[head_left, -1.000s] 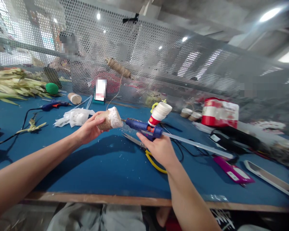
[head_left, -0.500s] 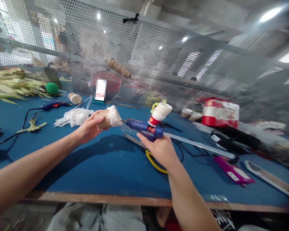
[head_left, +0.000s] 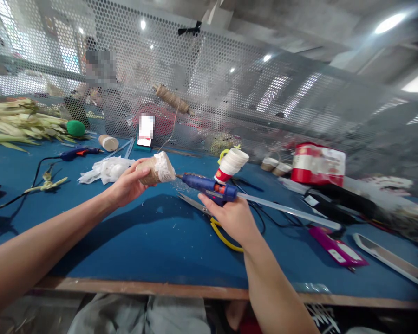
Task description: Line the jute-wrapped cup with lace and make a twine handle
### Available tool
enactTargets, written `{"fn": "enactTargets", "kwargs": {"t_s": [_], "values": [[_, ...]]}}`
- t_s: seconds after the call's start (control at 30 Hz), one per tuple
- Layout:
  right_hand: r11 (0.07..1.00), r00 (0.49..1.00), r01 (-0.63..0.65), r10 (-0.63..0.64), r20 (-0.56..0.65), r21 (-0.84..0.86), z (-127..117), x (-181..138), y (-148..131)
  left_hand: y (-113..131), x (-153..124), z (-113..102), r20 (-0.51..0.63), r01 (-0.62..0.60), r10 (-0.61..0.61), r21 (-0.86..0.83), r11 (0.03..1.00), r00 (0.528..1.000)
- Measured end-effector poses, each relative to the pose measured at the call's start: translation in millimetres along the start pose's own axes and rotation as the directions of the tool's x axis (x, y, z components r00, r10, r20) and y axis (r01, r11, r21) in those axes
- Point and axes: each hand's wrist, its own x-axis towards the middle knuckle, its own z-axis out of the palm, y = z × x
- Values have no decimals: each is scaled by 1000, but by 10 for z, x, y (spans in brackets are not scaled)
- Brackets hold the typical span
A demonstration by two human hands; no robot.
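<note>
My left hand (head_left: pixel 127 185) is closed round a small twine-wrapped cup with white lace at its rim (head_left: pixel 156 169), held above the blue table (head_left: pixel 132 241). A thin twine strand runs up from it to a twine spool (head_left: pixel 170 98) on the mesh wall. My right hand (head_left: pixel 230 218) grips a blue hot glue gun (head_left: pixel 209 185) with a clear glue stick (head_left: pixel 285 211) trailing out behind. The gun's nozzle touches the cup's lace end.
Yellow-handled scissors (head_left: pixel 219 229) lie under my right hand. A stack of paper cups (head_left: pixel 231 164), a red-and-white pack (head_left: pixel 316 163), a second glue gun (head_left: pixel 77 151), white lace scraps (head_left: pixel 106 169), dried leaves (head_left: pixel 17 123) and a pink case (head_left: pixel 337 248) sit about. A person works behind the mesh.
My left hand has turned the cup slightly and raised it a little. The glue gun stays at the lace end.
</note>
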Motion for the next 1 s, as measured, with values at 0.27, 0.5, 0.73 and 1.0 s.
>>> {"fn": "enactTargets", "kwargs": {"t_s": [0.27, 0.5, 0.73, 1.0], "values": [[998, 1000, -25, 25, -5, 58, -27, -2, -55, -8, 14, -25, -12, -16, 16, -10, 1000, 1000], [832, 962, -247, 149, 228, 497, -50, 64, -106, 14, -2, -5, 20, 33, -32, -24, 999, 999], [381, 864, -502, 250, 436, 776, 116, 156, -51, 6, -50, 15, 179, 167, -144, -126, 978, 973], [83, 794, -593, 226, 565, 801, 198, 161, -58, 14, -87, 60, 212, 192, -153, -178, 965, 965]]}}
